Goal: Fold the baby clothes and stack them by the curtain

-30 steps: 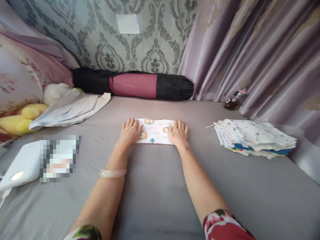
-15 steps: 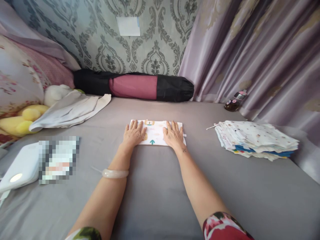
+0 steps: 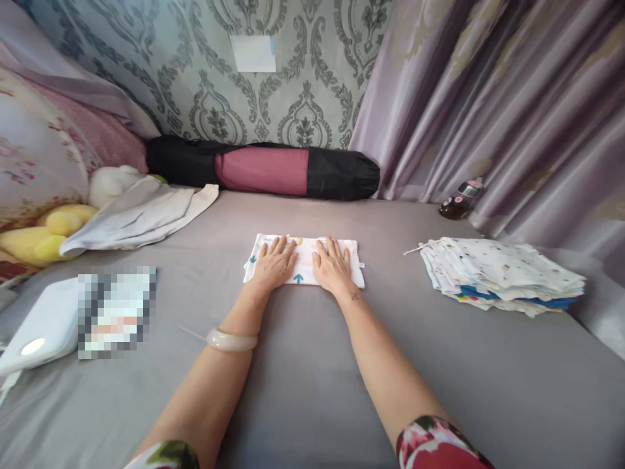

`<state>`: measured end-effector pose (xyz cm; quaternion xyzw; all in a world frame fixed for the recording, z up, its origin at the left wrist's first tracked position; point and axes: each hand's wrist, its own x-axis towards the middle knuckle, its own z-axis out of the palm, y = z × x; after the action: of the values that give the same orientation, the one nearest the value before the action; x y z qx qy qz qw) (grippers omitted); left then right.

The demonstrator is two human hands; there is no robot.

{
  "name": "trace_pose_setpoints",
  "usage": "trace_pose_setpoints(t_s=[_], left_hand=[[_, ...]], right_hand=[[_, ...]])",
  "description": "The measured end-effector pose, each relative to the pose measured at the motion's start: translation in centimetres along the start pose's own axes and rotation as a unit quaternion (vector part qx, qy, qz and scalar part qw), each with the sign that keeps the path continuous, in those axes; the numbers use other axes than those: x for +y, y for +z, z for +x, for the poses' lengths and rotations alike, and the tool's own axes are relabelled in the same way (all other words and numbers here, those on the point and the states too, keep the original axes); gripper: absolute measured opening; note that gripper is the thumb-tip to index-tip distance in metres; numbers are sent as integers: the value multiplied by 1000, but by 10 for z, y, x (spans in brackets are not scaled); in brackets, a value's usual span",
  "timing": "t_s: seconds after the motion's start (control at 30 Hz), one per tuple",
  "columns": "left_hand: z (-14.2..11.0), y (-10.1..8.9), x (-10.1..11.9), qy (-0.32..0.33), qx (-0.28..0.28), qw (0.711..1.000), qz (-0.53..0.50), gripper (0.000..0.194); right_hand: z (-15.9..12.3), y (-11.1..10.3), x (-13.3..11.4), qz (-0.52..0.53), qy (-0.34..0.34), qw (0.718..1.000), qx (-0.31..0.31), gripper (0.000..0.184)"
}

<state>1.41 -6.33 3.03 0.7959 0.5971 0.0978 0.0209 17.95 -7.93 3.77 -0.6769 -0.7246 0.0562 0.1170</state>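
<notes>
A folded white cloth (image 3: 305, 260) with a green and tan print lies flat on the grey bed sheet (image 3: 303, 365) in front of me. My left hand (image 3: 275, 264) rests palm down on its left part, fingers stretched out. On the right part lies my right hand (image 3: 334, 266), also flat with its fingers spread. The hands are a little apart, and the print shows between them. Small white tabs stick out at the cloth's left and right edges. A pale bangle (image 3: 232, 340) circles my left forearm.
To the right sits a stack of folded printed cloths (image 3: 502, 270). Behind it stands a dark bottle (image 3: 459, 200) by the curtain (image 3: 430, 98). A black and pink rolled bag (image 3: 261, 169) lies along the wall. On the left are a pale cloth (image 3: 141, 215), yellow plush (image 3: 43, 234) and white device (image 3: 46, 319).
Both hands have slid inward over the cloth from its outer ends, staying flat. More of the cloth's left and right ends now shows. The view has shifted slightly.
</notes>
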Motion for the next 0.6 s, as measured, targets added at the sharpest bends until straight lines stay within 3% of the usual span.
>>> trace_pose_setpoints(t_s=[0.23,0.33,0.47,0.6], left_hand=[[4,3,-3,-12,12,998,-67,47],[10,-3,-12,-20,67,984,-162,41],[14,-15,-37,-111,185,937,-274,32],[12,-21,-61,-244,237,867,-364,20]], right_hand=[[1,3,4,-8,2,1000,-2,53],[2,-1,2,-9,5,1000,-8,53],[6,-10,-15,-23,21,999,-29,53],[12,-9,-43,2,-27,999,-26,54]])
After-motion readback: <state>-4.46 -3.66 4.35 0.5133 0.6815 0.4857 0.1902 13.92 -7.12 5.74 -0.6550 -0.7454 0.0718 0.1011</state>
